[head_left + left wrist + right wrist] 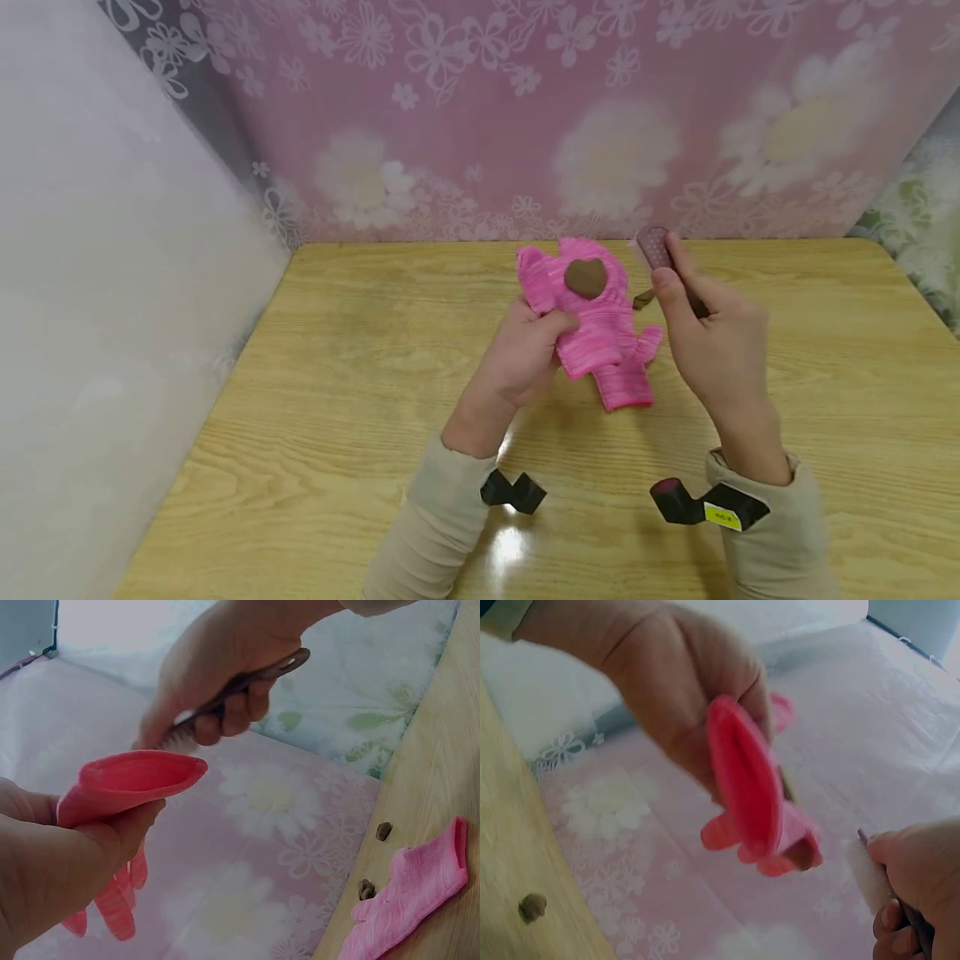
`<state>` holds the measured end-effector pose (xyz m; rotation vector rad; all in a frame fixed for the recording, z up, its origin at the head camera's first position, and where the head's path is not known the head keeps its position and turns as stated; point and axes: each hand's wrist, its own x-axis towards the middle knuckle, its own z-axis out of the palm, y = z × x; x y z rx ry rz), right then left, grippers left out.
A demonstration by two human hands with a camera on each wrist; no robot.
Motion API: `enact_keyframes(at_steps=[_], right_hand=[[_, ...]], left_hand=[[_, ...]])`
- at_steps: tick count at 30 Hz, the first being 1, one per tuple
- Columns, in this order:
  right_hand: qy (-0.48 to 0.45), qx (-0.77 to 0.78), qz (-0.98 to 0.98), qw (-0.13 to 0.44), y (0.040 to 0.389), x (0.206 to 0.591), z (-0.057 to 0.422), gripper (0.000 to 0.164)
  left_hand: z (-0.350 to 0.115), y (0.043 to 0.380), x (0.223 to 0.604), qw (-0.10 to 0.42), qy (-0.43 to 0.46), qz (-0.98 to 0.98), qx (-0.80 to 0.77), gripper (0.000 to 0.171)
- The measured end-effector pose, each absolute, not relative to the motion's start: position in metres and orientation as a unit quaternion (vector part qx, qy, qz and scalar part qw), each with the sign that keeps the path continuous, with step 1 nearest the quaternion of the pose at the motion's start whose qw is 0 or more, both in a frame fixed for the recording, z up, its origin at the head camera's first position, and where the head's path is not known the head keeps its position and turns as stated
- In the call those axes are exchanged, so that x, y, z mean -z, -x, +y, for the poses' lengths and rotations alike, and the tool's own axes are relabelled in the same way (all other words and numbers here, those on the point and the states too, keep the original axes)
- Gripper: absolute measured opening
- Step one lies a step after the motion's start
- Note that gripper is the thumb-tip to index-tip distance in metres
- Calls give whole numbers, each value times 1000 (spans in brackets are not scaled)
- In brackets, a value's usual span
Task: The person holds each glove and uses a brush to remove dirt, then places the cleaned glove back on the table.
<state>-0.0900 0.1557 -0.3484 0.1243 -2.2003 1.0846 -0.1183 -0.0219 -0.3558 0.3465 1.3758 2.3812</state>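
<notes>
My left hand (pixel 521 354) grips a pink knitted glove (pixel 596 335) near its cuff, thumb on top. On the glove's upper side sits a brown patch (pixel 586 278). In the left wrist view the cuff (pixel 142 759) gapes and the glove fingers hang down. My right hand (pixel 723 346) holds a brush (pixel 655 248) with a dotted purple back, its pale bristles (pixel 868 876) facing the glove and apart from it in the right wrist view. A second pink glove (pixel 412 892) lies on the table, partly hidden behind the held one in the head view.
Small brown lumps (pixel 383 831) lie on the wooden table (pixel 337 417) beside the second glove; one lump (pixel 532 908) shows in the right wrist view. A pink flowered sheet (pixel 480 125) hangs along the back edge. A white wall (pixel 90 292) stands at the left.
</notes>
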Motion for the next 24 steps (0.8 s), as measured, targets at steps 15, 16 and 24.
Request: enact_keyframes(at_steps=[15, 16, 24], right_hand=[[-208, -377, -842, 325, 81, 346, 118, 49], [-209, -366, -847, 325, 81, 347, 117, 49], [-155, -352, -857, 344, 86, 352, 124, 39]], left_hand=[[-20, 125, 360, 71, -98, 582, -804, 24], [-20, 124, 360, 70, -101, 596, -794, 24], [-21, 119, 357, 102, -109, 619, -771, 25]])
